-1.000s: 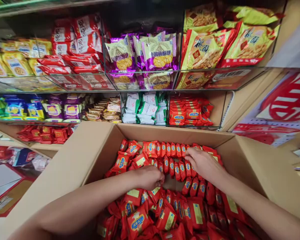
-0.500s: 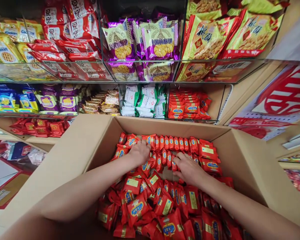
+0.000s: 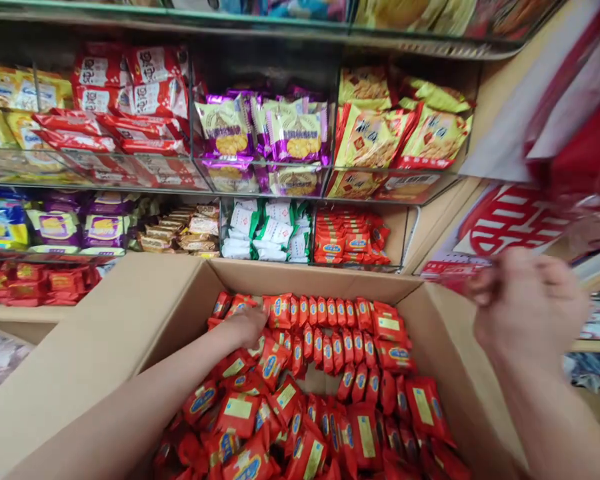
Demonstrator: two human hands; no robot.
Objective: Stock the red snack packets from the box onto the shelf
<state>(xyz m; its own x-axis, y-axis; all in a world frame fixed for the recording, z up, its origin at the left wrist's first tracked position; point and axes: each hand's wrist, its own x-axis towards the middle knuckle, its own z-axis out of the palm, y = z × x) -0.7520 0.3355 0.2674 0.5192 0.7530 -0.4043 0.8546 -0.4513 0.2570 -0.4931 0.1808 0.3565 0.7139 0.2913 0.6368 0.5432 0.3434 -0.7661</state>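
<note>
A large cardboard box (image 3: 305,270) holds many red snack packets (image 3: 365,433). Toward its back, several packets (image 3: 330,312) stand upright in rows, while those nearer me lie jumbled. My left hand (image 3: 250,325) is inside the box at the back left, touching the packets there; its fingertips are hidden, so its grip is unclear. Raised above the box's right flap, my right hand (image 3: 525,307) is blurred with its fingers curled in. Whether it holds anything cannot be made out.
Glass-fronted shelves behind the box hold purple biscuit packs (image 3: 295,133), yellow packs (image 3: 373,137), and white-green packs (image 3: 277,227). A red-and-white sign (image 3: 510,220) and hanging red material (image 3: 590,140) are at the right.
My right hand has left the packets and risen to the right, out of the box. My left hand remains at the back left. The view has tilted upward and shifted right.
</note>
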